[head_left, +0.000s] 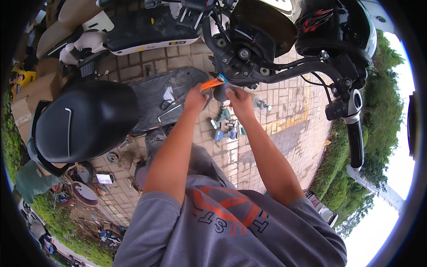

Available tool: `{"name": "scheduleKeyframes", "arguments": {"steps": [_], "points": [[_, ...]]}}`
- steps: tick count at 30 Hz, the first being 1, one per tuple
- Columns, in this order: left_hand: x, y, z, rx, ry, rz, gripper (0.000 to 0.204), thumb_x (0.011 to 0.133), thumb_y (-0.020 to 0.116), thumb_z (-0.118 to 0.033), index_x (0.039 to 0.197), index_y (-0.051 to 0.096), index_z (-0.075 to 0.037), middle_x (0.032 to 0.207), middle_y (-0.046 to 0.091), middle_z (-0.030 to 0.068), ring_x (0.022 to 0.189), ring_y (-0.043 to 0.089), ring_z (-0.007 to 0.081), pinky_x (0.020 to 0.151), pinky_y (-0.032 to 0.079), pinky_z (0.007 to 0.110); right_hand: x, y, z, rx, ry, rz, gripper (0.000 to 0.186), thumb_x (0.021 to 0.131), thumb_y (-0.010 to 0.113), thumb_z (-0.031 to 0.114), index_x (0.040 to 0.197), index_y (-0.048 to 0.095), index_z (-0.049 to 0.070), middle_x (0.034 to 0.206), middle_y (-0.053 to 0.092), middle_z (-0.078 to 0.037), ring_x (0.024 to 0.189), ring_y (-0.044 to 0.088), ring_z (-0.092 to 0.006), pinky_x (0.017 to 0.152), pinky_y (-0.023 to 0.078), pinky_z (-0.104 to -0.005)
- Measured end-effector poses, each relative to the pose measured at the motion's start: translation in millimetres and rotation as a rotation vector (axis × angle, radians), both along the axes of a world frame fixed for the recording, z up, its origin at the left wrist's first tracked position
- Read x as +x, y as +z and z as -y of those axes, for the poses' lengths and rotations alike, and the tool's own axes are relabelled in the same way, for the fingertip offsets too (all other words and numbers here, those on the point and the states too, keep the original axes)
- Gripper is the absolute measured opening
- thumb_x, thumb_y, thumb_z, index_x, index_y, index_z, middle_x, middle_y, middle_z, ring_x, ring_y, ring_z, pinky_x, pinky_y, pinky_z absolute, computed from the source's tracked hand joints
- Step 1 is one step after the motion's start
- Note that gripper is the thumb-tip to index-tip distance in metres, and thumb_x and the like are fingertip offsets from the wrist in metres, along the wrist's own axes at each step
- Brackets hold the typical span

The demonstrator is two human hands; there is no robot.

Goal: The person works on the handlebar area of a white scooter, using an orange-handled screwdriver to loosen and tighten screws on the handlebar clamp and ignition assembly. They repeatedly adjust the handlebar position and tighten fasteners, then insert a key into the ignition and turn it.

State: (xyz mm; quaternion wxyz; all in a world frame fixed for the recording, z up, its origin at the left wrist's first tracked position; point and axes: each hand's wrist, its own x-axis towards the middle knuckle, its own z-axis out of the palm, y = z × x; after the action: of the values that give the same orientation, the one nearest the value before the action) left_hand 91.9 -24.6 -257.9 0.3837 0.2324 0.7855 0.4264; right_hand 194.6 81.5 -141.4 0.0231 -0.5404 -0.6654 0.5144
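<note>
Over brick paving, outdoors: left hand grip pinches orange tool; right hand grip unclear.

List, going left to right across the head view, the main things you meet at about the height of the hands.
Black scooter seat → left hand → orange-handled tool → right hand → black handlebar grip → green bushes.

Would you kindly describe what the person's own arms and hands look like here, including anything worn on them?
Both forearms are bare; the left hand and right hand wear no gloves, and no watch or rings show. Short grey sleeves of a T-shirt with orange and dark lettering end above the elbows.
</note>
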Motion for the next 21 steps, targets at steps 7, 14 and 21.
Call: {"name": "scheduleKeyframes", "arguments": {"steps": [7,14,21], "points": [[-1,33,116,-0.191,-0.142,0.083,0.051,0.078,0.068,-0.022,0.122,0.053,0.001,0.106,0.064,0.0202,0.099,0.062,0.0333,0.085,0.048,0.039,24,119,33,0.107,0.063,-0.067,0.037,0.088,0.063,0.022,0.111,0.059,-0.006,0.076,0.059,-0.003,0.07,0.052,-0.0079,0.061,0.043,-0.0238],[-60,81,229,-0.232,-0.129,-0.006,0.038,0.083,0.064,-0.028,0.112,0.061,-0.002,0.1,0.067,0.0172,0.093,0.065,0.0301,0.083,0.049,0.037,40,355,34,1.103,0.3,-0.373,0.029,0.075,0.067,0.002,0.104,0.062,-0.001,0.084,0.064,-0.012,0.073,0.063,-0.0221,0.068,0.05,-0.032],[-109,147,169,-0.175,-0.328,-0.051,0.036,0.086,0.062,-0.023,0.113,0.061,0.002,0.105,0.066,0.0187,0.099,0.063,0.0256,0.088,0.047,0.033,63,373,-6,0.647,0.175,0.249,0.029,0.083,0.064,0.028,0.096,0.062,0.002,0.074,0.061,-0.019,0.067,0.059,-0.0342,0.064,0.044,-0.041]]}}
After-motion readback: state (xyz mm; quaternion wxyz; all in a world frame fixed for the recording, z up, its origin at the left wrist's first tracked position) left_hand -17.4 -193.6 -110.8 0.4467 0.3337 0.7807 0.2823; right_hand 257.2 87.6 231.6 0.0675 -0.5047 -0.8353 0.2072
